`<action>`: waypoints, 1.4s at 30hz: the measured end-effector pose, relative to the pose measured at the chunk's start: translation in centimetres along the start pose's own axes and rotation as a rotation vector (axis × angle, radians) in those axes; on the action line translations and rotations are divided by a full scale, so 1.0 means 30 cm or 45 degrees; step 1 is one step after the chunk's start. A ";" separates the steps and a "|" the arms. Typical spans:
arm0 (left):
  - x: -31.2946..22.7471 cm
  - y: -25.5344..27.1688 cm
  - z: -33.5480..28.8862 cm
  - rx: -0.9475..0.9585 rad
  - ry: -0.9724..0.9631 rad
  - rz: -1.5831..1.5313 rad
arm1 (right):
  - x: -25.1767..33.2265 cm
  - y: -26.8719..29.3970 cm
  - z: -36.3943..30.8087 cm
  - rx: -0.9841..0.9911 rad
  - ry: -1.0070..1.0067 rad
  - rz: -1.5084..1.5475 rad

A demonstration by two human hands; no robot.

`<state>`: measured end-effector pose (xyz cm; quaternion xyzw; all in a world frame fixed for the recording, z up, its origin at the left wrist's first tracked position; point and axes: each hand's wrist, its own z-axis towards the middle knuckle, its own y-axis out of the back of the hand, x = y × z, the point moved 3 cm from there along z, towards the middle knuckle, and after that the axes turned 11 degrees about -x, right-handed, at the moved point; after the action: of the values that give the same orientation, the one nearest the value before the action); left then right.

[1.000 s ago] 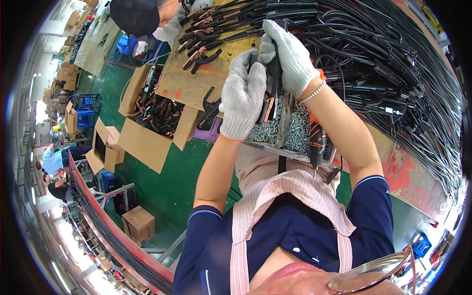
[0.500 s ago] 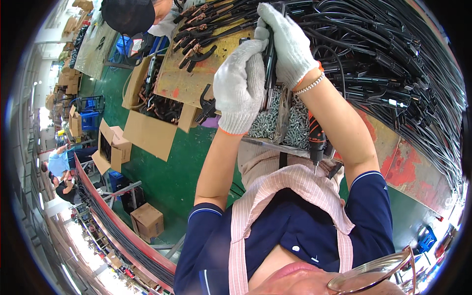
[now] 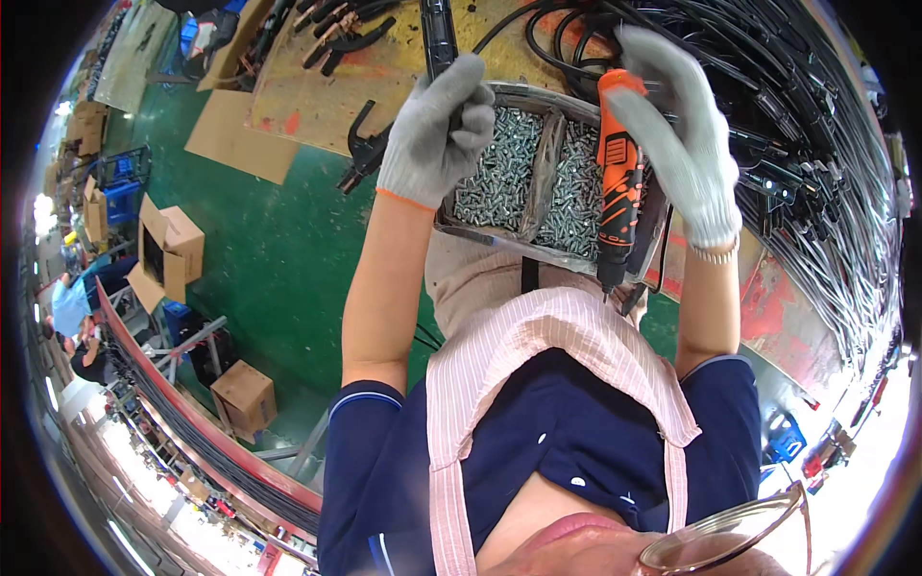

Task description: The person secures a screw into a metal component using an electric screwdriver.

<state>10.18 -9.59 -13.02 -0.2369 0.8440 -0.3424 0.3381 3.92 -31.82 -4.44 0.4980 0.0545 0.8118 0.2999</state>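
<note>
Handpiece, long and black (image 3: 439, 40), stands out of your left hand (image 3: 437, 134), its far end cut off by the upper edge of the view. Your left glove is closed around its near end, fingers curled over; exactly which finger bears on it cannot be made out.

Change against half a second ago: both your gloves were then together on the black part, above the screw tray (image 3: 544, 173). Now they are well apart. Your left alone has the part; your right hand (image 3: 687, 144) has left it and come to the orange-and-black power driver (image 3: 618, 158). The view has shifted too, so more of the tray shows.

Right grip: open, thumb and fingers spread, slightly blurred. Your thumb lies across the view of the driver's orange end, with your fingers beyond it; whether the glove presses on the tool, cannot tell.

Position of driver: along the right side of the tray, just left of your right palm, bit pointing back toward your apron (image 3: 567, 322). Two tray compartments of silvery screws (image 3: 495, 178) lie between your hands.

Nearby: a black forked piece (image 3: 365, 149) just left of your left glove, near the worktable's (image 3: 384, 82) edge; dark cables (image 3: 826, 182) bundled beyond your right hand.
</note>
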 end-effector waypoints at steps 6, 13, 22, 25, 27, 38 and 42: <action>0.026 0.011 0.021 -0.031 -0.126 -0.004 | -0.030 0.060 -0.250 0.264 -0.716 -0.320; 0.034 -0.013 0.016 -0.065 -0.229 0.102 | -0.069 0.021 -0.264 0.113 -0.836 -0.272; 0.027 0.003 0.013 0.254 -0.248 -0.118 | -0.070 0.105 -0.263 -0.204 -0.859 0.730; 0.045 -0.005 0.025 0.150 -0.291 -0.002 | -0.039 0.123 -0.172 -0.240 -0.358 1.345; 0.009 -0.018 -0.020 -0.020 -0.369 0.140 | -0.031 0.141 -0.130 -0.327 -0.278 1.619; -0.008 -0.047 -0.027 -0.194 -0.140 0.267 | 0.077 -0.056 -0.078 -0.512 -0.295 1.212; -0.001 -0.036 -0.013 -0.110 -0.199 0.214 | 0.075 -0.101 -0.107 -0.337 -0.341 1.278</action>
<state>10.08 -10.11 -12.00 -0.2056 0.8459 -0.2566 0.4199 1.80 -27.45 -5.46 0.5198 -0.3319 0.7848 -0.0605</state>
